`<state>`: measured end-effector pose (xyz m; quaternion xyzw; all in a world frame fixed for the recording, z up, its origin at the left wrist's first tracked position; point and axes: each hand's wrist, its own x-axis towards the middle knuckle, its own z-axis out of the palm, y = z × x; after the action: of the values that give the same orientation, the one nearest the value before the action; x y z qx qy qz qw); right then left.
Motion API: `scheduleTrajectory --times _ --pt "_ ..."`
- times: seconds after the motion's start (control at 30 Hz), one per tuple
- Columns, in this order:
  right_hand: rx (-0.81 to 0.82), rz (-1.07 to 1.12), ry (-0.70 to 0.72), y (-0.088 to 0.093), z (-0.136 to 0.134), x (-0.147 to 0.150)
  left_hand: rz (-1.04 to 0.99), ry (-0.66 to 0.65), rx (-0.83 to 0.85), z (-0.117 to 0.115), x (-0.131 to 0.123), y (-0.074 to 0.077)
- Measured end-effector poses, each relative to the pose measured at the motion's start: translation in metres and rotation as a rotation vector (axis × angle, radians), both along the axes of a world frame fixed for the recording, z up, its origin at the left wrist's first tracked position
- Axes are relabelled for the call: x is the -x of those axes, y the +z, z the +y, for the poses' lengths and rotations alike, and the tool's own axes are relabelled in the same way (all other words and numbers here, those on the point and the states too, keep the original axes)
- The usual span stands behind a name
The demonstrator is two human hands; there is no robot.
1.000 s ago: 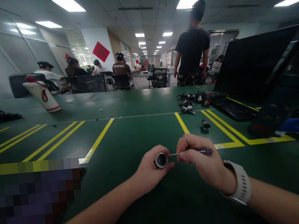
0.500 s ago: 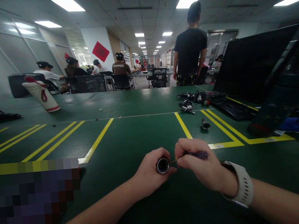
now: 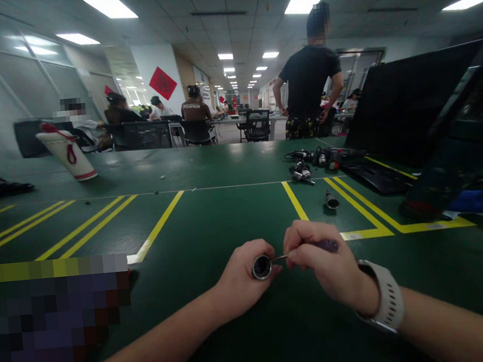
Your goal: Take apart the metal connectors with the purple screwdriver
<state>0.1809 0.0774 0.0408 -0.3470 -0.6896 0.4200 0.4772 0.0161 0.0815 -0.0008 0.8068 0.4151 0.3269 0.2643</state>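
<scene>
In the lower middle of the head view, my left hand (image 3: 243,276) is wrapped round a hollow cylindrical metal part (image 3: 261,267), its round open end turned toward me. My right hand (image 3: 324,261), with a pale watch strap at the wrist, grips a screwdriver (image 3: 328,245) with a dark purple handle. The thin shaft points left and meets the side of the metal part; the exact contact of its tip is hidden by my left fingers. Beyond my right hand, a small dark metal cup-shaped part (image 3: 331,200) lies on the green table (image 3: 223,216).
Several dark metal parts (image 3: 303,171) lie at the back right, near a black monitor (image 3: 412,104). A white cup (image 3: 70,153) stands at the far left. Yellow tape (image 3: 161,227) marks the tabletop. A person (image 3: 311,84) stands beyond the table; others sit behind.
My right hand and the screwdriver have shifted slightly up and right, so more shaft shows. The standing person's arms are now bent toward the hips.
</scene>
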Motion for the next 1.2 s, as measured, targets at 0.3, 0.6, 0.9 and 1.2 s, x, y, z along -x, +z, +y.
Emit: scheduleTrajectory --times 0.3,0.6,0.9,1.2 --pt "0.189 0.182 0.067 -0.008 0.006 -0.001 0.01 -0.021 -0.028 -0.001 0.001 0.0" --pt "0.159 0.222 0.089 -0.012 0.006 -0.002 -0.06 -0.052 -0.007 0.0 0.001 0.003" --pt "0.272 0.391 0.021 -0.016 0.004 0.003 -0.272 0.07 -0.014 0.001 0.003 -0.002" --pt "0.488 0.552 0.071 -0.032 0.007 0.011 -0.196 0.084 0.069 0.014 0.014 0.003"
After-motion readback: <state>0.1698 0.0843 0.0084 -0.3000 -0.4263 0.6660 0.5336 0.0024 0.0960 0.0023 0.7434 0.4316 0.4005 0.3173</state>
